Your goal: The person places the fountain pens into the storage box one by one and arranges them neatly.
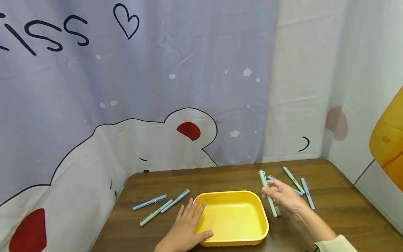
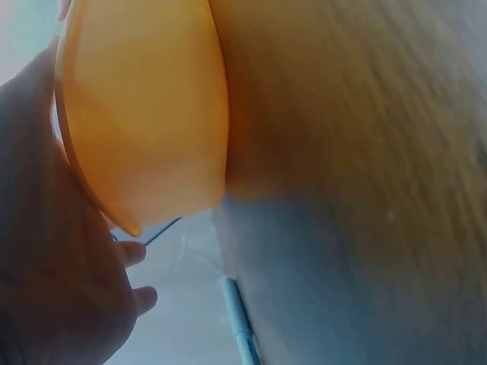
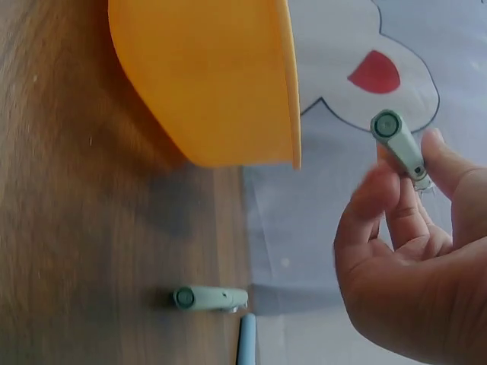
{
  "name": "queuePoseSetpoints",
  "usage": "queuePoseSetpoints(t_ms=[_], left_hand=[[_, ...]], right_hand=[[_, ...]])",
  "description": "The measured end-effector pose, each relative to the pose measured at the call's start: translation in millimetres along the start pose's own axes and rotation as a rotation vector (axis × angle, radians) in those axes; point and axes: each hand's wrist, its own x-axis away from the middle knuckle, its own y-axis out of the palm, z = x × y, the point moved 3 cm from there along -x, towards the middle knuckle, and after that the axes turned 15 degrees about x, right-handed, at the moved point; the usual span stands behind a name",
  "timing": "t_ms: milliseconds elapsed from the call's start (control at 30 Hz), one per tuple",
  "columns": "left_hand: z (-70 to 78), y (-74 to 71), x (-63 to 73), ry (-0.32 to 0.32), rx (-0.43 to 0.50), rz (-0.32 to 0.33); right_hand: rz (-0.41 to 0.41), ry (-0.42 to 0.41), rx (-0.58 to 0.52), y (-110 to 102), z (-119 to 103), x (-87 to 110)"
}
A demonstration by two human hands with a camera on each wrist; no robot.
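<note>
My right hand (image 1: 284, 197) pinches a light green pen (image 1: 263, 178) between thumb and fingers. In the right wrist view this pen (image 3: 399, 144) is held up off the table, end towards the camera. Another green pen (image 3: 209, 298) lies on the table below it. A blue pen (image 1: 297, 191) is partly hidden behind the right hand. My left hand (image 1: 188, 224) rests on the left side of a yellow tray (image 1: 233, 243), fingers spread and fairly straight, thumb across the near rim. The left wrist view shows this hand along the tray's rim (image 2: 68, 129). Nothing lies inside the tray.
Right of the right hand lie a green pen (image 1: 291, 176) and a blue pen (image 1: 308, 193). Left of the tray are a blue pen (image 1: 149, 202), a green pen (image 1: 156, 212) and another blue pen (image 1: 175, 201). A printed curtain (image 1: 189, 70) hangs behind the wooden table (image 1: 204, 178).
</note>
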Motion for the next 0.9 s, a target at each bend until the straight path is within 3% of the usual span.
queuePoseSetpoints(t_ms=[100,367,900], left_hand=[[-1.7,-0.5,1.9,0.002,-0.014,0.004],[-2.2,-0.1,3.3,-0.003,-0.052,0.024],[-0.7,1.2,5.7,-0.046,-0.065,0.087]], right_hand=[[0.006,0.014,0.031,3.2,-4.4,0.5],[-0.059,-0.034,-0.072,17.3,-11.0,-1.8],[-0.1,-0.054,-0.117,43.9,-26.1,-6.1]])
